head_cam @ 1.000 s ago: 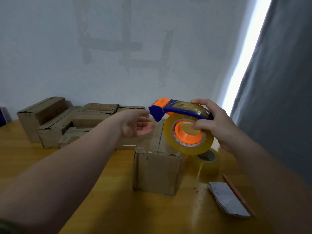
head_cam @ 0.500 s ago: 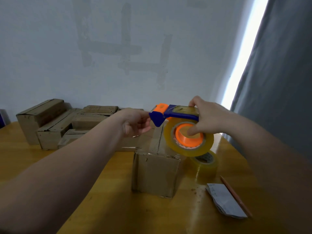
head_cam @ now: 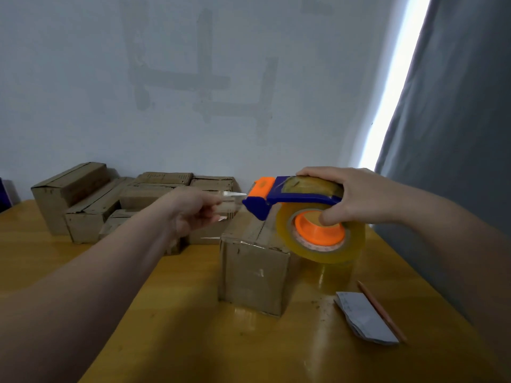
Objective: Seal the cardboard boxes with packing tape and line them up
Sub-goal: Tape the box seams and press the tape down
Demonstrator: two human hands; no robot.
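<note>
A small cardboard box (head_cam: 254,275) stands alone on the yellow wooden table (head_cam: 193,341), its top flaps closed. Just above its far right corner my right hand (head_cam: 348,197) grips a blue and orange tape dispenser (head_cam: 279,199) loaded with a clear tape roll (head_cam: 323,239). My left hand (head_cam: 193,211) pinches the loose end of the clear tape (head_cam: 232,201) to the left of the dispenser's mouth. A short strip of tape stretches between the two hands.
Several cardboard boxes (head_cam: 91,200) sit packed together along the wall at the back left. A spare tape roll (head_cam: 334,275) lies behind the box, mostly hidden. A folded paper (head_cam: 365,316) and a pencil (head_cam: 381,310) lie at the right. A grey curtain (head_cam: 456,120) hangs at right.
My left hand closed onto the tape end at the dispenser's mouth and drew it leftward. My right hand shifted its hold over the top of the dispenser and lowered it slightly.
</note>
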